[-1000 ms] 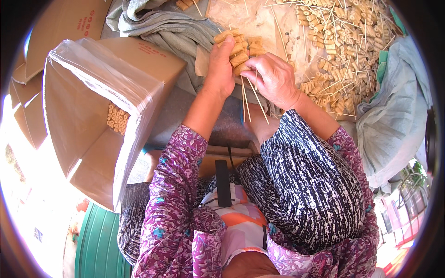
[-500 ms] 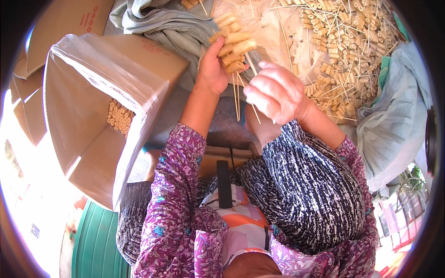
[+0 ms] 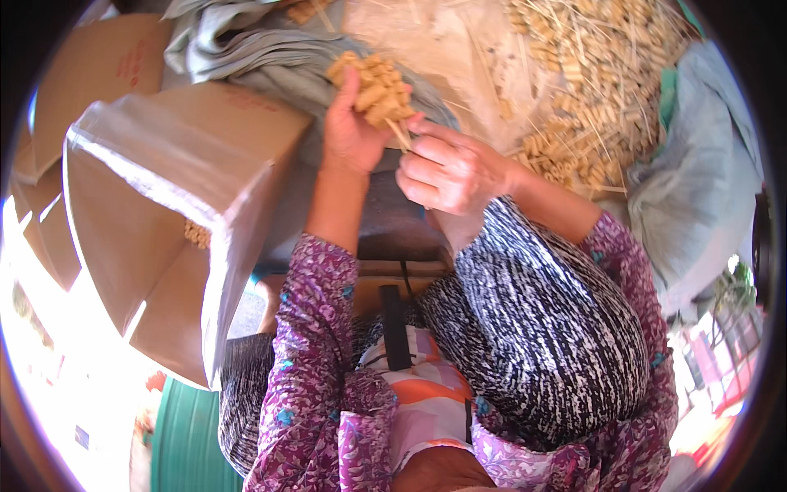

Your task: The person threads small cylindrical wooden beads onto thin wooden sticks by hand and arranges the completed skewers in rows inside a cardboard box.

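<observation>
Low in the frame, the lap in patterned cloth (image 3: 525,344) lies under both forearms. At upper centre, the right hand (image 3: 449,170) is closed, fingertips pinched on the thin stick ends below the bundle of tan skewered pieces (image 3: 373,88); the left hand (image 3: 351,135) is clamped round that bundle. Recommended: keep sticks aligned, grip firm near the heads. At left stands a plastic-lined cardboard box (image 3: 164,221); at upper right, the loose heap of skewers (image 3: 598,90).
</observation>
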Available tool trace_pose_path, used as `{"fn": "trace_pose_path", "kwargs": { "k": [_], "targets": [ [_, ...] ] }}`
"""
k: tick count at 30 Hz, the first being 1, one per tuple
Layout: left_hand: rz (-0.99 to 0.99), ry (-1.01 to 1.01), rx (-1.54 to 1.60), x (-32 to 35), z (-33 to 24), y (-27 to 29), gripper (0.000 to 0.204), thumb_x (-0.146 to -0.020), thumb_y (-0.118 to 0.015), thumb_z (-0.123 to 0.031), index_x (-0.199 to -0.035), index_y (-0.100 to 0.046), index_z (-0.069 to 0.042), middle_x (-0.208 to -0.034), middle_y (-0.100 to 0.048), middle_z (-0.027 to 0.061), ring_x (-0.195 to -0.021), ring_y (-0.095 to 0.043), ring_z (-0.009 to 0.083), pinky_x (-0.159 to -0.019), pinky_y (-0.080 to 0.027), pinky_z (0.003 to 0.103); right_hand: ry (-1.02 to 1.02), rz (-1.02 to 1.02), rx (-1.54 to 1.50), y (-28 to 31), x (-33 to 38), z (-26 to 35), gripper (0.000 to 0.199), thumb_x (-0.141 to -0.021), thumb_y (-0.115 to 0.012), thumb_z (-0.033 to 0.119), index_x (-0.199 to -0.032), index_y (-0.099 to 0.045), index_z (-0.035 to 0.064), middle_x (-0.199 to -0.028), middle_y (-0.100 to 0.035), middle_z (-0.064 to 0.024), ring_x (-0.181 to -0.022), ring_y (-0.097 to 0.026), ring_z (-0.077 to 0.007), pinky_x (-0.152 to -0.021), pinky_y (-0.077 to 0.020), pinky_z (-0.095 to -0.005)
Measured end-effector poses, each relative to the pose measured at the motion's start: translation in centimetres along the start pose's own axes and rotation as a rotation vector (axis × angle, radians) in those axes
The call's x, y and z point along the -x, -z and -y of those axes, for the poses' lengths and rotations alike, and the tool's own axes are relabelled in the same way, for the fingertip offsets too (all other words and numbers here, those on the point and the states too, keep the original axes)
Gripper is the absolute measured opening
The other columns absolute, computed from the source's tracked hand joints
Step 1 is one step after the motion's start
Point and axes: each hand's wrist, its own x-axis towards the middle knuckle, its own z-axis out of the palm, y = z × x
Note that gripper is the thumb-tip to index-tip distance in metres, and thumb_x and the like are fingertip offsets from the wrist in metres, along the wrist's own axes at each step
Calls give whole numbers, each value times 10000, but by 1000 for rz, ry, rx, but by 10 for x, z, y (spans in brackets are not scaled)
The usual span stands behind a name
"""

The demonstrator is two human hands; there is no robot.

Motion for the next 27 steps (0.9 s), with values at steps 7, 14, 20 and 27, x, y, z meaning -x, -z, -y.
{"fn": "trace_pose_path", "kwargs": {
  "k": [7, 14, 20, 27],
  "targets": [
    [-96, -4, -84, 6, -9, -12, 575, -971, -499, -447, -1377, -430, -45, -1328, -522, 185, -1235, -510, 396, -952, -453, 650, -155, -116, 20, 3, 42, -15, 296, -735, -655, 102, -1027, -631, 66, -1020, -631, -90, -846, -627, -227, -797, -566, -377],
    [-20, 53, -66, 15, -12, -8, 611, -975, -499, -422, -1431, -366, -38, -1384, -478, 205, -1291, -454, 432, -1000, -384, 684, -1193, 604, -87, 57, 158, -50, 118, -814, -601, 93, -928, -619, 116, -782, -625, -62, -764, -635, -204, -685, -550, -373],
    [28, 133, -54, 11, 4, -17, 629, -960, -516, -429, -1418, -375, -21, -1370, -485, 218, -1258, -481, 439, -994, -402, 667, -674, 842, 247, 2, 191, -35, 167, -794, -542, 61, -922, -649, 41, -967, -626, -130, -893, -653, -302, -739, -540, -387],
    [47, 123, -65, 16, 6, -21, 627, -949, -530, -412, -1412, -386, -15, -1342, -505, 226, -1227, -506, 442, -983, -419, 648, -812, 1047, 284, 10, 168, -55, 266, -842, -462, 105, -940, -682, -8, -990, -689, -138, -947, -650, -274, -859, -523, -337]
  ]
}}
